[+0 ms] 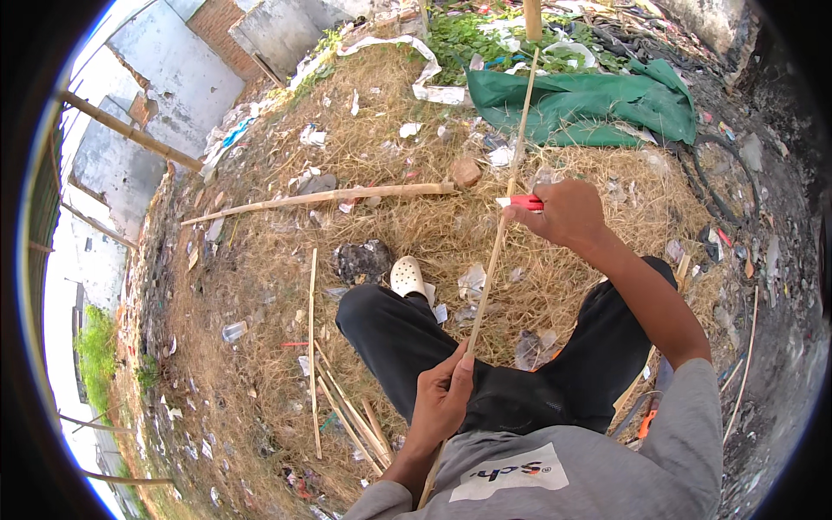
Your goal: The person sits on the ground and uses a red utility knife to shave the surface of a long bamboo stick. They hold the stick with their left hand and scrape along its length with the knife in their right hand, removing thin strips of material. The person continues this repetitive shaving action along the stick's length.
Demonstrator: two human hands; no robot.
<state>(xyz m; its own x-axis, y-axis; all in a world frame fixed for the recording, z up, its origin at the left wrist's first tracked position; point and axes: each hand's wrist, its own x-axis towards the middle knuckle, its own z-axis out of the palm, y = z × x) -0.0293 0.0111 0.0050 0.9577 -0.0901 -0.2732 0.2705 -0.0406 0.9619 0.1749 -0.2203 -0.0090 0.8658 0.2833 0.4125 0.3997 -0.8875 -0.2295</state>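
Over dry grass | left hand gripping bamboo strip | right hand gripping red cutter at edge (room between knees)

Grey short-sleeved tee, white rectangular patch with dark lettering on its front. Just past the tee you've got black trousers, then farther out from it a cream clog, the kind dotted with round holes.

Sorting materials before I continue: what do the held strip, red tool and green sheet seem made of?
Held strip: likely bamboo, matt; pale straw colour, long slender shape. Red tool: probably smooth plastic, evenly coloured; partly hidden. Green sheet: plastic or fabric, unclear; dull, loose folds.
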